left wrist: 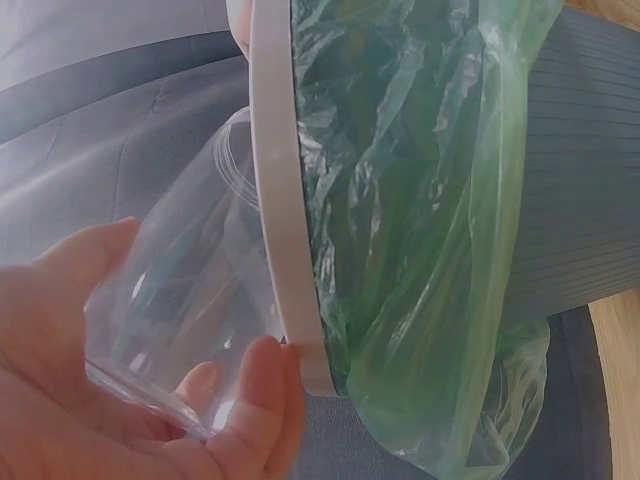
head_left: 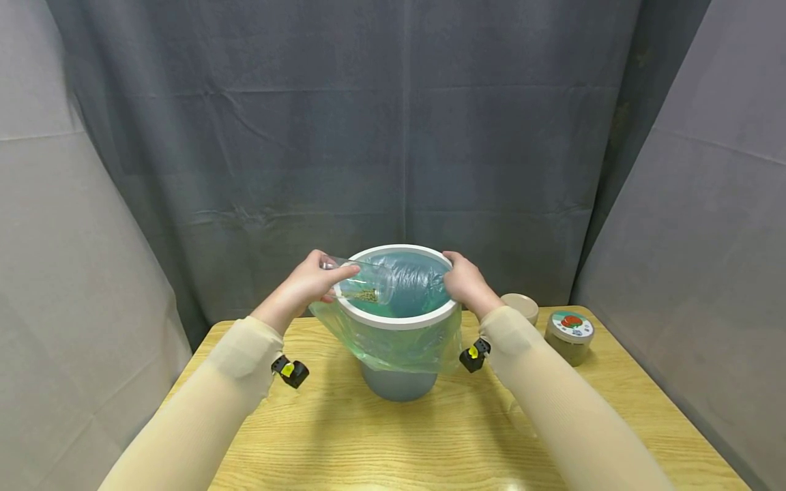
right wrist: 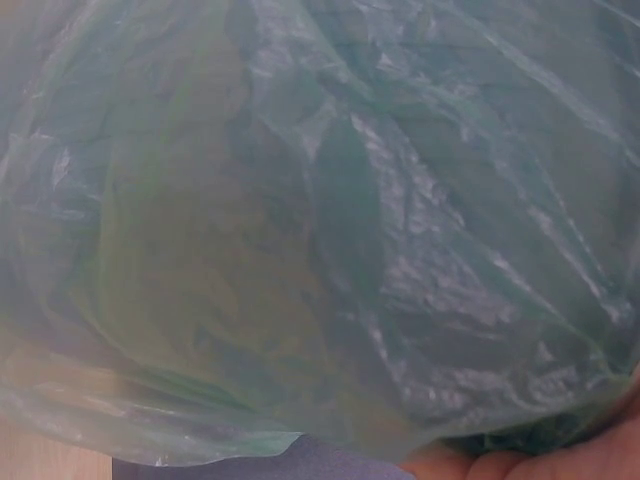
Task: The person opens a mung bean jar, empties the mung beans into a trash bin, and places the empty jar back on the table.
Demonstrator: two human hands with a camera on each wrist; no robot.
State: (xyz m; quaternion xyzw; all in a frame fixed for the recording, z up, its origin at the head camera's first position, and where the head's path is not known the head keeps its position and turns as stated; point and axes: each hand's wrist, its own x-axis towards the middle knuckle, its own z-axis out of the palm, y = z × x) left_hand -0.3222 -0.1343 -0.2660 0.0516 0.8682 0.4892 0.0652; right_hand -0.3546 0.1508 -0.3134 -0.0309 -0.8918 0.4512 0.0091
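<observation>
A grey waste bin point(head_left: 399, 387) with a white rim point(head_left: 399, 324) stands on the table, lined with a thin green plastic bag point(head_left: 402, 348) folded out over the rim. My left hand point(head_left: 305, 281) holds a clear plastic jar point(left wrist: 185, 275) by its base end, fingers and thumb around it. The jar lies tipped almost on its side, its mouth over the bin's opening. Small greenish grains point(head_left: 370, 294) sit inside near the mouth. My right hand point(head_left: 467, 281) grips the bin's right rim and the bag there; in the right wrist view the bag hides most of it.
Behind the right forearm stands a jar with a plain pale lid point(head_left: 520, 303). Farther right is a jar with a tomato picture on its lid point(head_left: 570, 333). A faint clear round thing point(head_left: 520, 417) lies by the right forearm. Grey curtains point(head_left: 393, 136) surround the wooden table point(head_left: 295, 436).
</observation>
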